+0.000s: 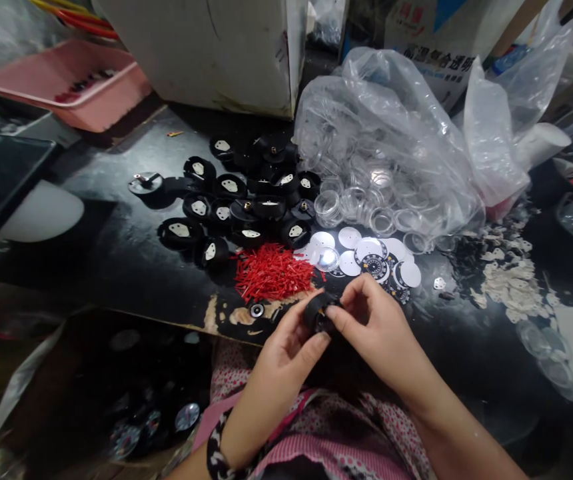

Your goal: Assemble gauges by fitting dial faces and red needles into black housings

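Observation:
Both hands meet over the near edge of a black worktable point(116, 253). My left hand point(286, 353) pinches a small round black housing point(318, 312) from the left. My right hand point(374, 320) grips the same housing from the right, fingers curled over its top. Just beyond them lies a heap of red pins point(271, 272). White and printed dial discs point(366, 257) are spread next to the pins. Behind the pins sits a cluster of black housings with white inserts point(236, 207).
A clear plastic bag of transparent rings point(381, 160) slumps at the back right. Small white flat parts point(506, 280) are scattered on the right. A pink tray point(66, 80) and a white box point(216, 53) stand at the back.

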Motion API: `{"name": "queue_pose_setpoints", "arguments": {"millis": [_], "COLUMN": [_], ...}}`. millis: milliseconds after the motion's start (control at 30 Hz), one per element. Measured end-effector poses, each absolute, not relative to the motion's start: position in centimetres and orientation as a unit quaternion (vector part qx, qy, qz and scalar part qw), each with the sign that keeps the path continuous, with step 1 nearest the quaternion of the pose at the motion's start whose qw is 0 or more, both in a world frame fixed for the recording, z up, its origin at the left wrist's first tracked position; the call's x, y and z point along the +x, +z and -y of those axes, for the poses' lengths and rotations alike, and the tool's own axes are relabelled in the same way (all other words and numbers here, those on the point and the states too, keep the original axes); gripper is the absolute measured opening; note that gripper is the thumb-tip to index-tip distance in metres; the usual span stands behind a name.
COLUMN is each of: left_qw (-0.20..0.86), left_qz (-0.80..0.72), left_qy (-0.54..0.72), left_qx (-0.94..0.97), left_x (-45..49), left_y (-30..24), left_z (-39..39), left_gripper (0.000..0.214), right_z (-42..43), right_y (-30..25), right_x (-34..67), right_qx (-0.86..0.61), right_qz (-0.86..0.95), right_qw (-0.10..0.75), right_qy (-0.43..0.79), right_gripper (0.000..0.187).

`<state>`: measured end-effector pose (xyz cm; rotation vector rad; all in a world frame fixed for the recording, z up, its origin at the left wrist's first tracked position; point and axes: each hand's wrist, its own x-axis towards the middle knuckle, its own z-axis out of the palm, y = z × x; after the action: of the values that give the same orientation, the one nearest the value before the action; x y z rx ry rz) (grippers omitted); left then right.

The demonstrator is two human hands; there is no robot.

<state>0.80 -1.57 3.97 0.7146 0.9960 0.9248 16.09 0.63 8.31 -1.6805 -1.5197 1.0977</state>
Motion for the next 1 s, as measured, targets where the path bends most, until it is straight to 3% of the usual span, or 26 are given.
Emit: {"name": "queue_pose_setpoints", "arguments": {"millis": [300,500,600,1000], "left_qw": [0.634,0.679,0.693,0.728], "left_qz": [-0.529,-0.515,-0.506,-0.422], "left_qy": [0.360,0.422,0.472,0.520], "left_qx": [0.434,0.309,0.202,0.148], "left_x": [-0.9,-1.2,-0.7,0.8], "left_y": [3.5,3.4,4.0,4.9], "left_z": [1.9,1.7,1.4,0.0], "left_gripper": [0.028,0.037,0.038,0.022], "right_z": [0.2,-4.5,-5.4,-1.9], "right_y": [8.4,7.2,6.6,7.2], "right_x": [16.6,15.4,14.6,15.8], "right_qx": [-0.578,-0.646,-0.641,-0.589], "right_qz": [0.633,0.752,0.765,0.771], "right_qw": [0.267,0.074,0.029,0.158], "right_qy": [0.440,0.108,0.053,0.184], "right_gripper": [0.015,0.013,0.016,0.008]}}
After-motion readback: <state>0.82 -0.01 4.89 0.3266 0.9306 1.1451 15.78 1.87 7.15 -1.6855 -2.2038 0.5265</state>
